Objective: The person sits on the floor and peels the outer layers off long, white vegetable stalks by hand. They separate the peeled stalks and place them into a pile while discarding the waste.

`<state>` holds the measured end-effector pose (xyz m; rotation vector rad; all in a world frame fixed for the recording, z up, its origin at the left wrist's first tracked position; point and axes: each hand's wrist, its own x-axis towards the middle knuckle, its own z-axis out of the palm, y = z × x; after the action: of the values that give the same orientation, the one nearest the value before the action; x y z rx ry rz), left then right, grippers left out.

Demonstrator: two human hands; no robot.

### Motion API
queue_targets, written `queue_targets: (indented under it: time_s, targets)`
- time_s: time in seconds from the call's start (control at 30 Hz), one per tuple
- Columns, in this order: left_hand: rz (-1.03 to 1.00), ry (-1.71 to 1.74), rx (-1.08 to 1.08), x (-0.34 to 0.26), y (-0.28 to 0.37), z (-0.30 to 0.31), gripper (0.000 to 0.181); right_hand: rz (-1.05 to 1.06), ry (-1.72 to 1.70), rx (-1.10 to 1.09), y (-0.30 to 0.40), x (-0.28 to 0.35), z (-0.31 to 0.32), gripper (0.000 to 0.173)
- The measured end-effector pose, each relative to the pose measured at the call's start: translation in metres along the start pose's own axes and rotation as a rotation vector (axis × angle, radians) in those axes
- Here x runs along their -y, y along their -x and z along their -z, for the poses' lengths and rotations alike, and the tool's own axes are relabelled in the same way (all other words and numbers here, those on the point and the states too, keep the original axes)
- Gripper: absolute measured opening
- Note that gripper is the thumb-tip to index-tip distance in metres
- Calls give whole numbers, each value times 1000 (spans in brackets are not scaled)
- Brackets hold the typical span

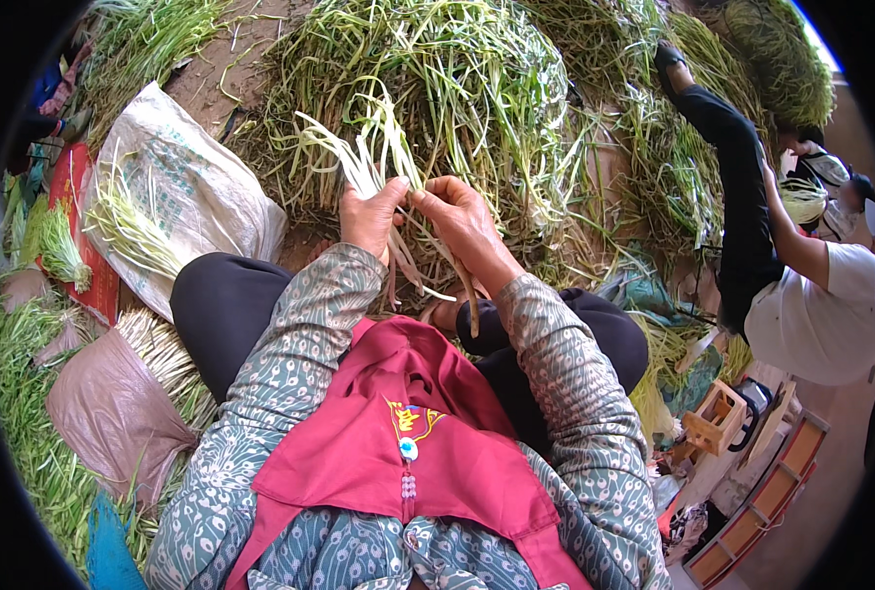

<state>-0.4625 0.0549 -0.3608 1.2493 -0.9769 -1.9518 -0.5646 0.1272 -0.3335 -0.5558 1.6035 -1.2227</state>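
In front of the big heap of long green leafy stalks [437, 96], my left hand [370, 223] grips a small bunch of pale white-green stalks [364, 164]. Their leaf ends fan out upward, and the thin pinkish lower ends hang below the fist. Close beside it, my right hand [461, 221] pinches a stalk between thumb and forefinger. A brownish stalk end [471, 299] hangs under that hand. The fingertips of both hands nearly meet, and some fingers are hidden behind the stalks.
Beside my left knee, a white woven sack [187, 169] bears a loose bundle of pale stalks [134, 225]. A tied green bundle [63, 251] lies on a red sheet [98, 276]. A person in a white shirt [813, 317] sits at right, near a small wooden stool [714, 418].
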Motion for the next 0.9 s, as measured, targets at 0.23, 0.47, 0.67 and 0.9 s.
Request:
queue_targets:
  time_s: [0.23, 0.47, 0.67, 0.9]
  targets:
    - [-45, 50, -51, 4, 1, -4, 33, 39, -57, -69, -2, -10, -5, 21]
    - [-26, 96, -53, 6, -1, -3, 32, 76, 79, -157, 0, -10, -10, 19]
    - [9, 132, -72, 3, -1, -4, 29, 66, 60, -191, 6, 0, -12, 21]
    - [48, 168, -87, -6, -6, -1, 24, 197, -161, -102, 10, 7, 1, 16]
